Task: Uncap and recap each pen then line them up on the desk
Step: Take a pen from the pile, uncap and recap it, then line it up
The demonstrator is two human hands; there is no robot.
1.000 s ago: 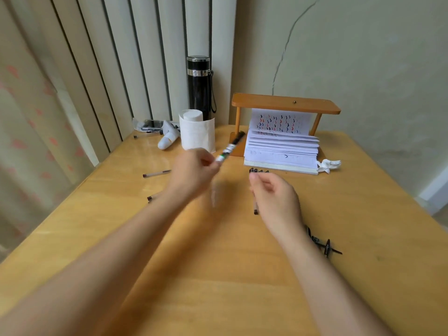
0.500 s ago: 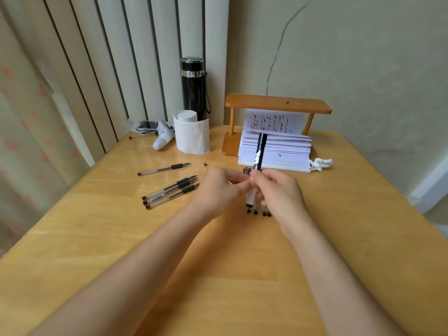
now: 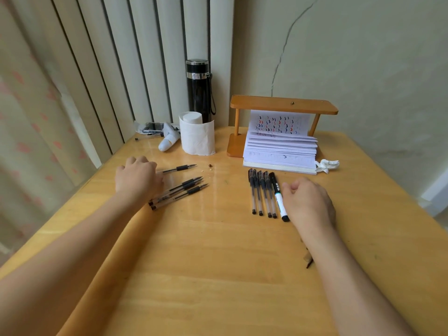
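Note:
Several capped clear pens (image 3: 261,192) lie side by side in a row on the wooden desk (image 3: 218,251), in front of the notebook. A black-and-white marker (image 3: 278,197) with a green band lies at the right end of that row. My right hand (image 3: 308,202) rests just right of the marker, loosely curled and holding nothing. My left hand (image 3: 137,177) sits knuckles-up over the rear end of a single pen (image 3: 179,169) at the left. Its fingertips are hidden. Three more loose pens (image 3: 184,187) lie slanted just below that hand.
At the back stand a paper roll (image 3: 197,134), a black flask (image 3: 198,90) and a wooden stand (image 3: 283,105) over a notebook stack (image 3: 281,151). A crumpled tissue (image 3: 327,164) lies right of the notebook. A small dark object (image 3: 309,263) peeks out under my right forearm.
Both hands held the marker upright at mid-desk. It now lies at the right end of the row, out of my right hand. My left hand has moved left onto the loose pens.

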